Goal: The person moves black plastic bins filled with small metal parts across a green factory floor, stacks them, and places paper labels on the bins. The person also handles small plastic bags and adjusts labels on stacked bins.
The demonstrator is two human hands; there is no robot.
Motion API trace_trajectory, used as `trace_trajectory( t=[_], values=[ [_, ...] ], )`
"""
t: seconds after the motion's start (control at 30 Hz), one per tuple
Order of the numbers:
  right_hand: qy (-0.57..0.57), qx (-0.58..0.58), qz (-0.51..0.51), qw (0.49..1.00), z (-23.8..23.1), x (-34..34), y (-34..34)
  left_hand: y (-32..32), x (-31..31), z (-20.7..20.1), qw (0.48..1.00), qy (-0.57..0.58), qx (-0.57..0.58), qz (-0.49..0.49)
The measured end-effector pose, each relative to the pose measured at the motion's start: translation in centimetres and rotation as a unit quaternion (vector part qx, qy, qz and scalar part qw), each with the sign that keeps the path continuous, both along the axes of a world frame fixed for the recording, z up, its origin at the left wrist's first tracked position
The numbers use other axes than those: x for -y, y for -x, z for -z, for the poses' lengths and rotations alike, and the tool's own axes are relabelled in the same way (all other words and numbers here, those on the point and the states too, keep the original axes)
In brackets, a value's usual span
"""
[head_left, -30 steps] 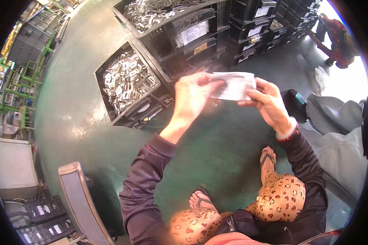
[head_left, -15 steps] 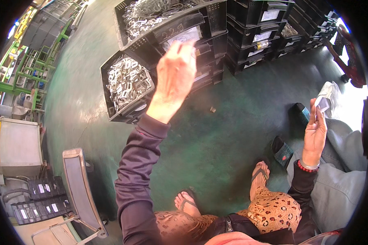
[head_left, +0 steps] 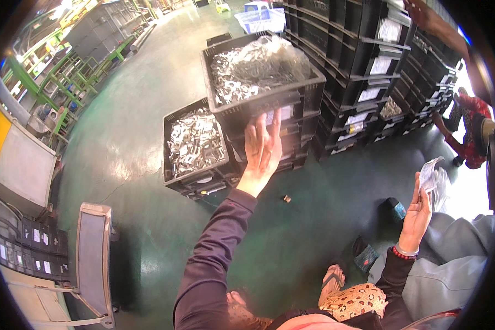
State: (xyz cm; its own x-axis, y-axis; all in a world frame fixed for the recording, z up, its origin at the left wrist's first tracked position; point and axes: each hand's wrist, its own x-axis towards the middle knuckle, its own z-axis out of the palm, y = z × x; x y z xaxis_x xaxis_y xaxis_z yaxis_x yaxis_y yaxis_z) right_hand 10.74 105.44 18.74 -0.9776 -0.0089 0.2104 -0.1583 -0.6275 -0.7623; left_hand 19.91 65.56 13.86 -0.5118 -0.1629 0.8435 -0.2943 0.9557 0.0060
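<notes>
My left hand (head_left: 264, 144) reaches forward to the front of the upper black crate (head_left: 264, 102). Its fingers are stretched out against a white label (head_left: 283, 113) there, which they partly hide; nothing shows gripped in them. That crate holds shiny metal parts (head_left: 234, 77) under a clear plastic bag (head_left: 278, 58). On my right, my right hand (head_left: 415, 220) is held up, closed on a white printed paper (head_left: 430, 175) with clear plastic behind it. Lower, to the left of the upper crate, another black crate (head_left: 191, 187) is full of small metal links (head_left: 195, 142).
Tall stacks of labelled black crates (head_left: 346, 60) stand beyond. A person in grey-blue trousers (head_left: 451, 264) is close on my right; another in red (head_left: 470, 132) is farther off. A grey-topped cart (head_left: 93, 247) stands left, and a small brown scrap (head_left: 287, 198) lies on the green floor.
The view has tilted up, showing more of the crates and the floor beyond. My left hand's fingers have straightened at the label. My right hand still holds the paper.
</notes>
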Motion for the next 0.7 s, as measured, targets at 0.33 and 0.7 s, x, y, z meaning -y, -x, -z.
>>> trace_trajectory(
  t=[0.33, 0.7],
  values=[
    [0.015, -0.076, -0.047, 0.996, 0.6, 0.9, 0.2, 1.0, -1.0, 0.1, 0.999, -0.039, -0.034, 0.000],
    [-0.006, -0.024, -0.074, 0.997, 1.5, 6.6, 0.9, 1.6, -0.9, -0.3, 0.982, -0.052, -0.164, -0.083]
  ],
)
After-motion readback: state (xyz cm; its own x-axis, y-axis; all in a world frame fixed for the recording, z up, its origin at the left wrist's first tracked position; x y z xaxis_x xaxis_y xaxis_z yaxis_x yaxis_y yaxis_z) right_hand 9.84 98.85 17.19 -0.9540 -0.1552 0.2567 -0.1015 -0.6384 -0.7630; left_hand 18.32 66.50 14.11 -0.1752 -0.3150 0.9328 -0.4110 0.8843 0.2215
